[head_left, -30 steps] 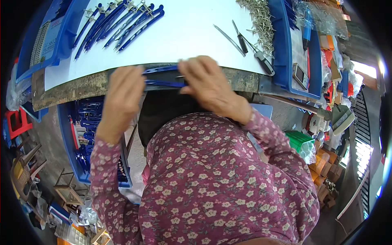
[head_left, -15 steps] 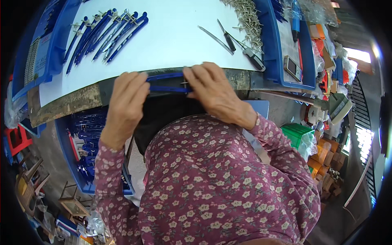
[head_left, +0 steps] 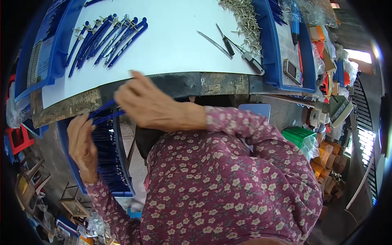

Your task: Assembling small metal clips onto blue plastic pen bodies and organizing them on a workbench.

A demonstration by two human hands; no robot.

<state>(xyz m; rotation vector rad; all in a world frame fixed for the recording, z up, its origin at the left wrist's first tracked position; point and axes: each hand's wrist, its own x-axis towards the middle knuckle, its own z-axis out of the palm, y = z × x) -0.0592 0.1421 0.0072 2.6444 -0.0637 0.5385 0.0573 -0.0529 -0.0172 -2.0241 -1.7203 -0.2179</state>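
A slim blue two-legged piece [head_left: 107, 113] stretches between my hands, just off the table's front edge at the left. My left hand [head_left: 83, 141] pinches its left end, over the blue bin [head_left: 130, 184] below the table. Closed around the other end is my right hand [head_left: 150, 105], reaching across in front of me. Several similar blue pieces [head_left: 107, 38] with metal cross-pins at their tops lie in a fanned bunch on the white tabletop [head_left: 171, 45]. The bin holds many slim dark-blue parts.
A heap of small metal pins [head_left: 245, 20] sits at the far right, beside a blue tray [head_left: 308, 77] with a small grey device [head_left: 292, 70] in it. Slim pointed tools [head_left: 225, 43] and a dark-handled tool [head_left: 253, 63] lie near it. Another blue tray [head_left: 61, 49] borders the left.
Both hands have moved left and slightly down with the blue piece, from the middle of the table's edge to above the lower bin. The bunch on the table remains in place.
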